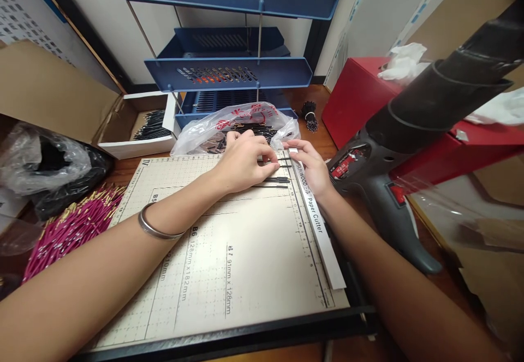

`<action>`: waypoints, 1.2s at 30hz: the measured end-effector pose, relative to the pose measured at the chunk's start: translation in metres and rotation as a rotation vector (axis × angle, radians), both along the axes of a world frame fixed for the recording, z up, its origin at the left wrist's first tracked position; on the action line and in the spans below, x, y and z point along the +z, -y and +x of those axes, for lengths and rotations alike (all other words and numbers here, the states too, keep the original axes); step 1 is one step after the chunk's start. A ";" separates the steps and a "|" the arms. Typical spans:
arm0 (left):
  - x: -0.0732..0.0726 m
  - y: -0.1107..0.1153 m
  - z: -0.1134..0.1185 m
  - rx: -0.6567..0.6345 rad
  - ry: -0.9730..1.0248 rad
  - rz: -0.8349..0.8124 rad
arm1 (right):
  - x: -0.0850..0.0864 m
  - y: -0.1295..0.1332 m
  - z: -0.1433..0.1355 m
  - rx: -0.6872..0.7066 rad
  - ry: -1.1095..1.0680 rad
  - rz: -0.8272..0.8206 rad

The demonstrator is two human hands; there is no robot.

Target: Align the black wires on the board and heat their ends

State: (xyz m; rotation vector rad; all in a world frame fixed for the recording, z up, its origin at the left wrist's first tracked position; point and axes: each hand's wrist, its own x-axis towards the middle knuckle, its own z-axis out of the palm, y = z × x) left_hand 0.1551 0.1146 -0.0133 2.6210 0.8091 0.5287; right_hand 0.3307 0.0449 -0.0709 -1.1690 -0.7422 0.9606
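Observation:
My left hand [248,161] is over the far right part of a cream paper cutter board [262,253], its thumb and index finger pinched on a thin black strip [284,166]. Several more black strips [278,179] lie side by side just below the fingertips, their ends towards the ruler edge. My right hand [311,170] rests at the far end of the white guide rail [317,223], fingers stretched out and thumb apart, near the strips' right ends. Past both hands, a clear plastic bag [204,132] with red print lies open, holding many black pieces [256,129].
A dark heat gun or blower [380,171] stands at right before a red box [352,86]. Blue shelves [229,72] rise behind. At left are a white box [139,146] of black strips and a heap of magenta, gold-tipped pieces [77,223]. A black bundle [310,116] sits behind.

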 end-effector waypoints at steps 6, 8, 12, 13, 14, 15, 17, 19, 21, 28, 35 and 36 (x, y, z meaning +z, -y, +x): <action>0.000 -0.002 -0.002 0.031 0.013 0.003 | 0.000 0.000 0.000 0.023 -0.005 0.011; 0.001 -0.002 -0.003 0.032 0.029 -0.017 | 0.000 0.000 0.000 0.018 -0.002 0.010; 0.003 -0.004 -0.001 0.063 0.013 -0.068 | 0.000 0.000 0.000 0.021 0.006 0.011; 0.004 -0.005 -0.001 0.067 -0.003 -0.074 | 0.000 0.000 0.001 0.030 0.010 0.012; 0.004 -0.006 -0.001 0.069 -0.015 -0.078 | -0.001 0.000 0.001 0.039 0.015 0.012; 0.004 -0.006 -0.001 0.068 -0.023 -0.082 | -0.001 0.000 0.001 0.047 0.018 0.012; 0.004 -0.008 -0.003 0.053 -0.020 -0.095 | 0.000 0.000 0.001 0.055 0.028 0.012; 0.005 -0.009 -0.008 0.011 -0.007 -0.117 | 0.001 0.001 0.001 0.050 0.037 0.005; 0.006 -0.011 -0.014 -0.044 0.003 -0.142 | 0.002 0.002 0.000 0.041 0.042 -0.002; 0.014 -0.016 -0.028 -0.262 -0.059 -0.145 | 0.005 0.004 0.000 0.021 0.100 0.001; 0.008 -0.006 -0.020 -0.186 -0.091 -0.095 | 0.004 0.004 -0.001 0.033 0.066 -0.011; 0.008 -0.002 -0.018 -0.160 -0.099 -0.067 | 0.004 0.003 -0.001 0.033 0.055 -0.013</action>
